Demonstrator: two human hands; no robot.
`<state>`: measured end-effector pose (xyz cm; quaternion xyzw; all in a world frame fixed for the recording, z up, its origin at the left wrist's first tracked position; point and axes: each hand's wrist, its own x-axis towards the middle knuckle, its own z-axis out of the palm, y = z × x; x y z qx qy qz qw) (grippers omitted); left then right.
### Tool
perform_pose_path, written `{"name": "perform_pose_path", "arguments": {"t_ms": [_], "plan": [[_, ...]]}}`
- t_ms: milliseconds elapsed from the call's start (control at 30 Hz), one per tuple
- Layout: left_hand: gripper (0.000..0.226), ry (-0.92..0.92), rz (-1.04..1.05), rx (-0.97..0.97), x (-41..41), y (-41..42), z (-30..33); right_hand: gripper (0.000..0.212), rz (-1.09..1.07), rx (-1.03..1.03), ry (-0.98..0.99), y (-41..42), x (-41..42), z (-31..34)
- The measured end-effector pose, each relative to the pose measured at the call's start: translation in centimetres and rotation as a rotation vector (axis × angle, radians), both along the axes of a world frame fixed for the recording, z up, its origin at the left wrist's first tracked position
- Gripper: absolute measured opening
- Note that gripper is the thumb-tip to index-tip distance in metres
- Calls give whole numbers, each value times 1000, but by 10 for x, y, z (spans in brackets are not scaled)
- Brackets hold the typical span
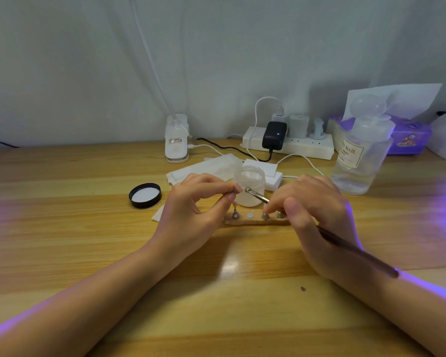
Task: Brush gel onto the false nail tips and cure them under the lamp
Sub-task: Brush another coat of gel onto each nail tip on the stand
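Note:
My left hand (196,204) pinches a small stand with a false nail tip (236,189) on it, lifted just above the wooden holder strip (255,222). My right hand (312,210) grips a long dark brush (358,251), whose metal ferrule (256,196) points at the nail tip. One metal stand (235,213) is upright on the strip, beside round magnets (250,215). An open clear gel jar (250,185) stands right behind the hands. Purple light falls on the table from the right; the lamp itself is out of view.
The jar's black lid (145,195) lies to the left. White wipes (206,168) and a white box (267,171) sit behind the jar. A clip lamp base (177,140), a power strip (289,144), a clear bottle (361,150) and a purple tissue box (407,137) line the back.

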<state>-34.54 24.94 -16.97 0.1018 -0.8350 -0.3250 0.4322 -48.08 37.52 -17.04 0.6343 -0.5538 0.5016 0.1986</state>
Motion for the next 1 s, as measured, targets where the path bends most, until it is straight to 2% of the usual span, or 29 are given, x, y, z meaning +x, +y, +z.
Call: {"name": "perform_pose_path", "arguments": {"t_ms": [167,367,533,767,1000], "plan": [[26,11,-10,-9,-1,0,0,31,4,34,86,-1,2,0],[22,0,-8,-25,-1,-1,-1,43,8,-1,-15,1,-1,-2],[29,11,-4,-51,-2,-1,-1,32,17,36,27,-1,3,0],[29,-16,5,-64,-1,-3,-3,39,71,19,-9,2,-1,-1],[35,21,-4,-61,-1,-1,-1,34,35,41,-27,1,3,0]]}}
